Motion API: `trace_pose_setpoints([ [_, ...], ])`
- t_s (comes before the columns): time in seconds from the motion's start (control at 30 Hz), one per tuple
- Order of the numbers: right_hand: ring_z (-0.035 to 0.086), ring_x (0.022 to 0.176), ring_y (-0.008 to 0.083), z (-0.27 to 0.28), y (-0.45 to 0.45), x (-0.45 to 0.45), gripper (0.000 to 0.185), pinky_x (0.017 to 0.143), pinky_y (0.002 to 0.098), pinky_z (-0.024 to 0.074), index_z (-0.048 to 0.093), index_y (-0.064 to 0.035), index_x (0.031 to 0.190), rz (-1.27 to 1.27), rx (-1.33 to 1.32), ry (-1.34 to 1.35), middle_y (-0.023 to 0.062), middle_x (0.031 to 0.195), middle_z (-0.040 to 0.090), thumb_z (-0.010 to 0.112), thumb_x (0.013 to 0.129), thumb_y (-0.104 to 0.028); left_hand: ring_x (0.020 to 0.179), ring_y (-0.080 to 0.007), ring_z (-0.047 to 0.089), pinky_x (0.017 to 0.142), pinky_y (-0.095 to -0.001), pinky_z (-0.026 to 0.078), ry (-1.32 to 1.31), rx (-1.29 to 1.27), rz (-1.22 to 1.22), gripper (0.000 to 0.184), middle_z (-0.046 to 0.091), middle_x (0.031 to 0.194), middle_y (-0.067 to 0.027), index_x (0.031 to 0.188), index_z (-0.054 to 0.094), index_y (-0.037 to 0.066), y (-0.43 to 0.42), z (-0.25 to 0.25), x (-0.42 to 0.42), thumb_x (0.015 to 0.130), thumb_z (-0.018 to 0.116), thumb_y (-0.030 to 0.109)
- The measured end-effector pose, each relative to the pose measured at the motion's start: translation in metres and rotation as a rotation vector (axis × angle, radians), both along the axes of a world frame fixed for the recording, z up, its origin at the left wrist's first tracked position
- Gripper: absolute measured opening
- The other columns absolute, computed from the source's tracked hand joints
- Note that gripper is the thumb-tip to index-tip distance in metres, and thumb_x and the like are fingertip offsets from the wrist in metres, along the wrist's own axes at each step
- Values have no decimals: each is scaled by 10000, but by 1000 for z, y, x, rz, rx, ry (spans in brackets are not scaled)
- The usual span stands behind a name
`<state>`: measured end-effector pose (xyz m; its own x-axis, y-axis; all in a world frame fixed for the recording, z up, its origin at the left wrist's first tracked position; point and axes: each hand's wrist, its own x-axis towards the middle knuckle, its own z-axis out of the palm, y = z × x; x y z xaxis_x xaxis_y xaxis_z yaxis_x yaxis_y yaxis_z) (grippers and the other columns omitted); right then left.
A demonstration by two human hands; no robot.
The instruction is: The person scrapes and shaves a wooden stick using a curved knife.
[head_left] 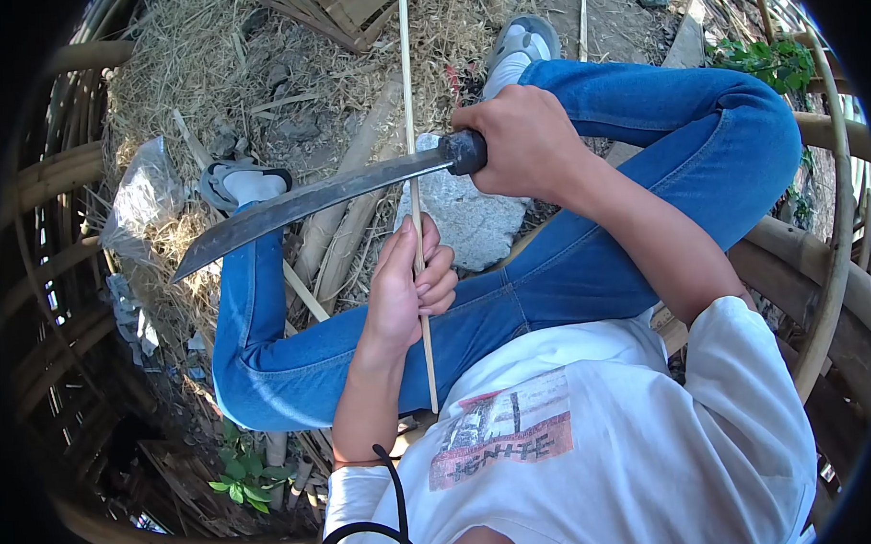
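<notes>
Stick [408, 95], thin, pale and straight: runs up through my left hand [407, 283], its lower end just short of my shirt [643, 437]. Left fingers are curled around it, thumb pressing along it. Judged light, somewhat springy, liable to snap if bent hard; probably dry enough not to slip. Best hold: where my fist is, below the blade, fingers kept off the edge.

Knife [308, 202]: above my left hand, crossing in front of the stick, tip out to the left. My right hand [532, 144] is closed around its dark handle [467, 153]. Likely heavy toward the blade, rigid; grip by the handle only.

Beyond and right of the left hand: a pale flat stone [482, 218]. Under both forearms, my jeans [305, 372].

Unclear: the stick's far end is cut off by the top of view; a short length is hidden behind the blade. Cannot tell whether the edge touches it.
</notes>
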<state>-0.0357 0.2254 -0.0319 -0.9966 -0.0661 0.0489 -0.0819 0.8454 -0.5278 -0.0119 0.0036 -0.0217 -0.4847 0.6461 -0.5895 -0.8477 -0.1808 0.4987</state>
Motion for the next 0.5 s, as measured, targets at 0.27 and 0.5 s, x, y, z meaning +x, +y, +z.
trace_pose_setpoints([
  [0.27,664,645,364,6,3,-3,249,596,462,538,724,-96,806,16,67,33,156,628,637,695,567,-161,414,-11,189,345,-175,166,-27,66,-15,355,282,554,66,862,381,133,-4,-1,-2,1082,305,400],
  [0.5,672,661,356,-2,19,-10,284,616,450,553,748,-127,882,-113,146,202,163,659,652,708,607,-187,419,-23,193,365,-192,173,-32,142,-57,376,285,567,57,856,382,136,-14,2,-1,1084,280,417],
])
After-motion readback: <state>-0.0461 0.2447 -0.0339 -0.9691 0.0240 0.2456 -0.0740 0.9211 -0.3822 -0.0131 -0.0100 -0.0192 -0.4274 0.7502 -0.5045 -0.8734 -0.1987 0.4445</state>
